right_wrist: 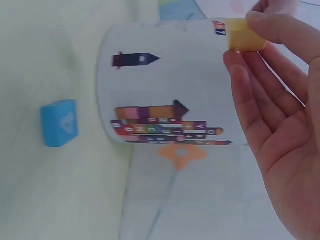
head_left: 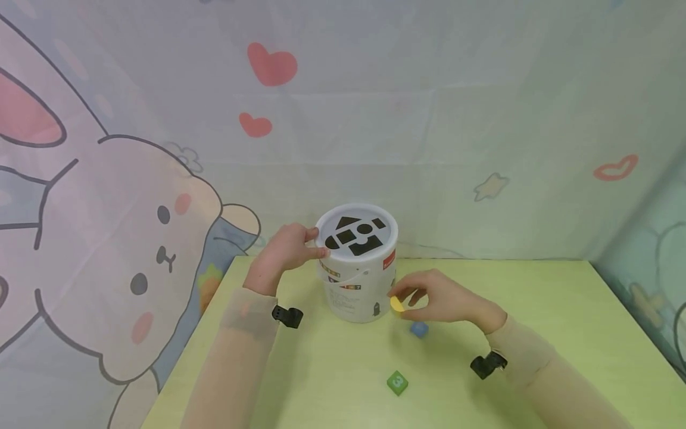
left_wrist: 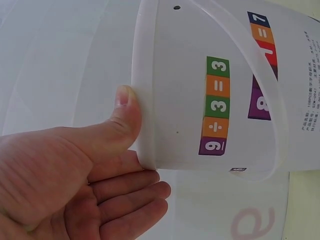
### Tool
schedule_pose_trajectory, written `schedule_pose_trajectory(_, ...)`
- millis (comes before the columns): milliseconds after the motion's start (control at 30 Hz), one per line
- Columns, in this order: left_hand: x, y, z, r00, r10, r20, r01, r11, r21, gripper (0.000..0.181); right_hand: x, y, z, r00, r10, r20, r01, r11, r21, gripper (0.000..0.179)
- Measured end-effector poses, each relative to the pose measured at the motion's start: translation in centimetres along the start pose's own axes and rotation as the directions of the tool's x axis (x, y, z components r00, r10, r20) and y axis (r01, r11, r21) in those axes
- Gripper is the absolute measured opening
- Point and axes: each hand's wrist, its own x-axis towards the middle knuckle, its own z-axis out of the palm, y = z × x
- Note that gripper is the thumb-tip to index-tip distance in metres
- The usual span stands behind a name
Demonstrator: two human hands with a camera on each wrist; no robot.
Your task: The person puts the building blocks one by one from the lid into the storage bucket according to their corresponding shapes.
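A white bucket stands on the table, its lid cut with dark shaped holes. At the lid's left rim my left hand holds the bucket between thumb and forefinger; the other fingers lie below the rim in the left wrist view. To the right of the bucket, my right hand pinches a small yellow block between thumb and fingertips, above the tabletop. The block looks rounded on one edge in the head view. Under that hand lies a blue block marked with a pale figure.
Nearer the front of the yellow-green table sits a green block with a 3 on it. Behind the table hangs a printed cloth with hearts and a large rabbit. The bucket's white handle hangs down against its side.
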Motion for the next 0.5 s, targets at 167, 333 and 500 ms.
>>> schedule_pose_trajectory(167, -0.1, 0.1, -0.1, 1.000, -0.004, 0.001, 0.004, 1.000, -0.009, 0.072, 0.7, -1.1, -1.4, 0.998, -0.019, -0.054, 0.022, 0.999, 0.042, 0.038)
schedule_pose_trajectory(333, -0.1, 0.3, -0.1, 1.000, -0.008, -0.001, 0.008, 1.000, -0.015, 0.072, 1.6, -1.7, -2.1, 0.993, -0.046, -0.105, 0.056, 0.994, 0.096, 0.038)
schedule_pose_trajectory(500, -0.2, 0.3, 0.0, 1.000, -0.015, -0.003, 0.015, 1.000, -0.022, 0.072, 2.7, -2.6, -2.7, 0.989, -0.033, -0.148, 0.055, 0.988, 0.145, 0.039)
